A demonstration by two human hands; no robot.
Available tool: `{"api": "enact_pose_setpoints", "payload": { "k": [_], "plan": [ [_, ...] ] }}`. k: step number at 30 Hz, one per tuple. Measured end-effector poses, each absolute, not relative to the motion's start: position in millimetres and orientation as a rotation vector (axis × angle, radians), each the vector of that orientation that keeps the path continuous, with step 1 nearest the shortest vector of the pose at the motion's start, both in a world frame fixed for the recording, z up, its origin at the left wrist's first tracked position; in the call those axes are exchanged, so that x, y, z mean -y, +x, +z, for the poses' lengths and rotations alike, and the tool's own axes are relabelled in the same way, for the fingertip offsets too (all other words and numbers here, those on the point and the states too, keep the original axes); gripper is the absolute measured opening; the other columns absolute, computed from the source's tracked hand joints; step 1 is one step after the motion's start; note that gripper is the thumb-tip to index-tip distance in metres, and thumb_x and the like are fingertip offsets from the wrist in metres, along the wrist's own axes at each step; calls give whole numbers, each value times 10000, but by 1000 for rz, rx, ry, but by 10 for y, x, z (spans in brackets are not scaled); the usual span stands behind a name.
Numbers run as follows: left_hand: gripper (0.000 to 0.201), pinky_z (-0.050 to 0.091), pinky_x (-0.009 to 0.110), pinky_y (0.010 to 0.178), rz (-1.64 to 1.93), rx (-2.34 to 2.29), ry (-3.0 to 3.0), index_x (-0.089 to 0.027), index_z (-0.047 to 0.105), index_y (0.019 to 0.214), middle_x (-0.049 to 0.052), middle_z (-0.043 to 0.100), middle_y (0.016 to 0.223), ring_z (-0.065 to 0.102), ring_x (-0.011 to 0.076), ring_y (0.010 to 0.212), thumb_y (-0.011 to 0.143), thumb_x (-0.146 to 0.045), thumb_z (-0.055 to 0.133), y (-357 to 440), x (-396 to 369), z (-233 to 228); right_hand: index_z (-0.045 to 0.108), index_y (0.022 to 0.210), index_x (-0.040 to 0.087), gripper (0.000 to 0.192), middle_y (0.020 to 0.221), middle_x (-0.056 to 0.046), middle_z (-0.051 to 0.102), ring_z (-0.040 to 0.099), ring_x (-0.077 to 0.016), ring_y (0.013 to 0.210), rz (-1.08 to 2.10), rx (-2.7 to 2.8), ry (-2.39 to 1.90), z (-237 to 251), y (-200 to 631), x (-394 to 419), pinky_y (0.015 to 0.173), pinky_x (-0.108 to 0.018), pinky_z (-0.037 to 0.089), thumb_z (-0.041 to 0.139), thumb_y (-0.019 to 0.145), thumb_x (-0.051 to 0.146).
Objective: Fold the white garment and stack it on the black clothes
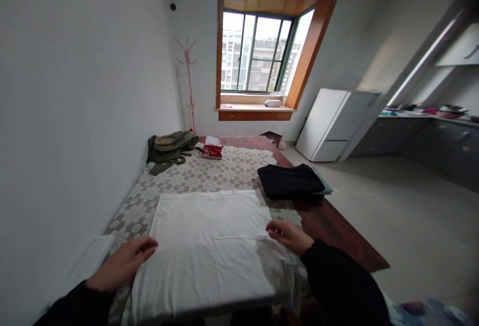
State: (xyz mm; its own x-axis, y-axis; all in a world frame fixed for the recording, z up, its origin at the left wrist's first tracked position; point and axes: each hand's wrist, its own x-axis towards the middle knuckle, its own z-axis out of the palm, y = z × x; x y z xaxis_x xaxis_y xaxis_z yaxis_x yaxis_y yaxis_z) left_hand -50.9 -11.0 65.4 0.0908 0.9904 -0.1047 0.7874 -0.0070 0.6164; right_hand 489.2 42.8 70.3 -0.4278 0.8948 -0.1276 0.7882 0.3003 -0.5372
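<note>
A white cloth garment (209,246) lies spread out flat before me, its near end hanging over the table's front edge. My left hand (127,261) is at the cloth's left edge, fingers loosely bent and a gap showing between thumb and fingers. Over the right edge is my right hand (290,235), its fingers half curled and slightly apart. No fabric shows pinched in either hand; whether the fingertips touch the cloth I cannot tell. Beyond my right hand, a folded black garment (292,181) rests on a pale greenish folded cloth (324,181).
A floral tablecloth (194,176) covers much of the reddish wooden table (344,236). An olive backpack (172,144) and a red tissue pack (212,151) lie at the far end. The wall (75,91) borders the left side. A white fridge (333,124) stands back right.
</note>
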Motion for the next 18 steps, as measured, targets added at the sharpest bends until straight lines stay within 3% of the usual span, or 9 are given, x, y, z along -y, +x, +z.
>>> {"api": "enact_pose_setpoints", "payload": {
  "k": [3, 6, 12, 16, 18],
  "plan": [
    [443, 534, 380, 1006, 440, -1948, 1943, -205, 717, 1164, 106, 732, 1216, 694, 280, 1103, 878, -432, 467, -395, -641, 708, 702, 1166, 224, 251, 1190, -86, 727, 704, -213, 1029, 368, 2377, -1902, 759, 4531, -982, 869, -296, 503, 500, 1018, 199],
    [441, 483, 420, 1070, 424, -2089, 1933, -152, 684, 1208, 171, 668, 1299, 650, 316, 1194, 861, -351, 500, -373, -1177, 594, 657, 1260, 227, 304, 1372, -119, 636, 694, -245, 1104, 265, 2361, -2047, 754, 4312, -1422, 920, -345, 516, 531, 1001, 131],
    [420, 499, 377, 1029, 450, -2235, 1878, -141, 676, 1224, 165, 674, 1182, 679, 293, 1132, 869, -314, 532, -449, -1517, 317, 614, 1307, 174, 382, 1301, -101, 640, 664, -251, 1100, 211, 2362, -2254, 659, 4147, -1802, 927, -468, 595, 676, 994, 386],
    [450, 509, 386, 1017, 531, -2297, 1817, -145, 662, 1249, 168, 674, 1186, 684, 297, 1113, 850, -322, 552, -538, -1561, 257, 629, 1281, 177, 352, 1296, -97, 644, 666, -247, 1099, 168, 2367, -2266, 649, 4075, -1811, 924, -457, 596, 679, 993, 374],
    [419, 511, 374, 1019, 577, -2294, 1800, -160, 676, 1199, 148, 703, 1134, 684, 290, 1116, 821, -314, 576, -579, -1576, 266, 664, 1206, 160, 246, 1294, -119, 646, 678, -247, 1080, 148, 2372, -2223, 681, 4073, -1767, 917, -431, 586, 658, 1002, 296]
  ]
}}
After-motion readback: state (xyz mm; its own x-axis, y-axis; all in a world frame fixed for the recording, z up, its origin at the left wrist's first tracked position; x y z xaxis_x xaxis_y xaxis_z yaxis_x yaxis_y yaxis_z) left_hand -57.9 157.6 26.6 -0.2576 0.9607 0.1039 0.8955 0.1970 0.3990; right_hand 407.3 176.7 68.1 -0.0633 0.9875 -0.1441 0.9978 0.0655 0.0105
